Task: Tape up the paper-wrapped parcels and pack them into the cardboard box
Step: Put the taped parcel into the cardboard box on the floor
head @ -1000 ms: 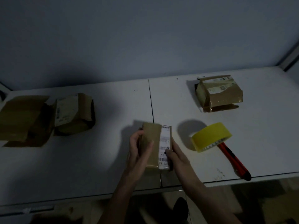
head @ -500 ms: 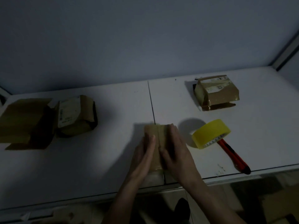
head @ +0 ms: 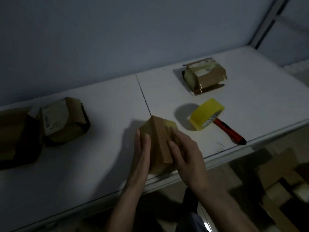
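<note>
Table (head: pixel 100 164): parcel (head: pixel 158 141) at near centre, between left hand (head: pixel 141 154) and right hand (head: pixel 185 156). Tape roll (head: pixel 206 117) right of it, leaning on utility knife (head: pixel 229 131). Second parcel (head: pixel 204 75) far right. Third parcel (head: pixel 64 120) left; cardboard box (head: pixel 16 136) at far left edge.

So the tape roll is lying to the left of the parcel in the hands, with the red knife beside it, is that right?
Not quite: in the head view the tape roll lies to the right of the parcel held between both hands, not the left. The red knife is indeed beside it.
</note>
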